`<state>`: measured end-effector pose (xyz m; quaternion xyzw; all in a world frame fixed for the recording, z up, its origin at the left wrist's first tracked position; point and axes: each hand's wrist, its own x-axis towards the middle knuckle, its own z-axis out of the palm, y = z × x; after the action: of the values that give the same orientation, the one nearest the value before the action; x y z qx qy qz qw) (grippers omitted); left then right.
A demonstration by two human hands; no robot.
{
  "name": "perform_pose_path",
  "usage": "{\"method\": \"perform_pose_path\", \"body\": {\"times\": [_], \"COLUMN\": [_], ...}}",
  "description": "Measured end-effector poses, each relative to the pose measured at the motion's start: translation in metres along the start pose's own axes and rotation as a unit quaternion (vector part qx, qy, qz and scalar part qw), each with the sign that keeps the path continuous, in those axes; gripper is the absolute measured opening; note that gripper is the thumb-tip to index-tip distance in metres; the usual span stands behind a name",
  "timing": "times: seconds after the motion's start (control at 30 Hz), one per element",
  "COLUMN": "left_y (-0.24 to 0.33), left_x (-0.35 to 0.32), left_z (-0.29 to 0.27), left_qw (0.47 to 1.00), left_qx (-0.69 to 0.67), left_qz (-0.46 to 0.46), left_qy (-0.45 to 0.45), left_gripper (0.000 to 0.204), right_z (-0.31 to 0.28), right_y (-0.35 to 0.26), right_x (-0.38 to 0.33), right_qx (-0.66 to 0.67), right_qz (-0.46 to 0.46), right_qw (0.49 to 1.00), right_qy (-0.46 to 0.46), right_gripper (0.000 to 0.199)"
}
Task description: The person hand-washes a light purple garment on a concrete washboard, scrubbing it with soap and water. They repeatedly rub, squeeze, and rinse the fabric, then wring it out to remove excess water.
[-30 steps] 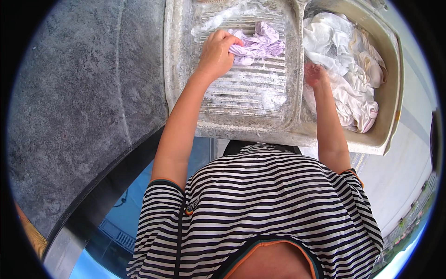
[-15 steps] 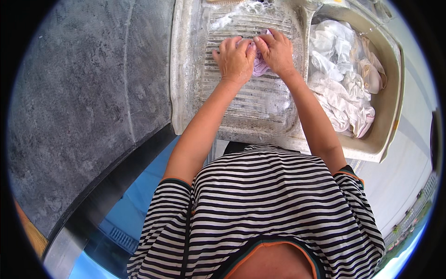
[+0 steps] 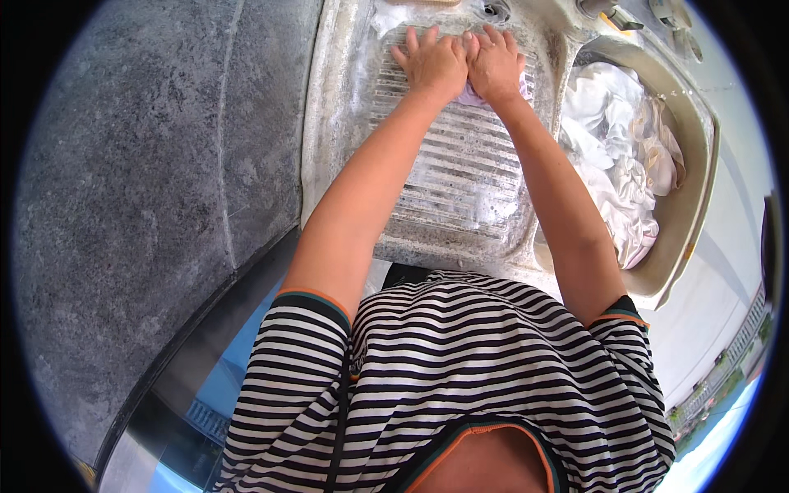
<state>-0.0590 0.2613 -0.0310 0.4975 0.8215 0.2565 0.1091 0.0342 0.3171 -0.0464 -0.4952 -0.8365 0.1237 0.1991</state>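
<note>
A crumpled lilac cloth [image 3: 471, 97] lies mostly hidden under my hands on the ribbed washboard surface [image 3: 460, 168] of a worn, pale sink. My left hand [image 3: 437, 66] presses down at the cloth's left side, its fingers spread and stretched forward. Beside it, touching at the thumbs, my right hand [image 3: 495, 67] leans on the cloth with its fingers apart. A bit of lilac fabric shows past the right hand's outer edge. How much cloth lies beneath the palms is hidden.
To the right, a basin [image 3: 699, 197] holds wet white and beige clothes [image 3: 608, 123]. A tap [image 3: 620, 18] stands above it. At the far end are a drain [image 3: 496, 11] and part of a brush [image 3: 427, 2]. A dark grey counter [image 3: 164, 148] adjoins the left side.
Both hands have slid away from me along the ribs with the cloth. Their fingers, earlier curled around the cloth, are now stretched out and spread. The view has shifted slightly.
</note>
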Motion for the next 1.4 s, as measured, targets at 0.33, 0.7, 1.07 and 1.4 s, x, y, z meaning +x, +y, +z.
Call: {"method": "perform_pose_path", "body": {"times": [0.33,0.7,1.07,1.4], "left_y": [-0.013,0.006,-0.006,-0.002], "left_x": [-0.018,-0.130,-0.029,-0.027], "left_z": [0.013,-0.031,0.004,0.005], "left_qw": [0.976,0.970,0.996,0.983], "left_qx": [-0.154,-0.203,0.043,-0.067], "left_qz": [0.113,0.094,0.064,0.137], "left_qy": [0.101,0.094,0.047,0.106], "left_gripper": [0.017,0.010,0.018,0.014], "right_z": [-0.014,-0.062,-0.001,-0.018], "right_y": [-0.009,-0.023,0.002,0.004], "right_x": [-0.032,-0.133,-0.033,-0.033], "right_qx": [0.148,0.297,0.038,0.121], "right_qz": [-0.048,-0.022,-0.025,-0.088], "right_qw": [0.987,0.954,0.998,0.984], "right_qy": [0.049,0.022,0.031,0.099], "right_gripper": [0.017,0.018,0.034,0.022]}}
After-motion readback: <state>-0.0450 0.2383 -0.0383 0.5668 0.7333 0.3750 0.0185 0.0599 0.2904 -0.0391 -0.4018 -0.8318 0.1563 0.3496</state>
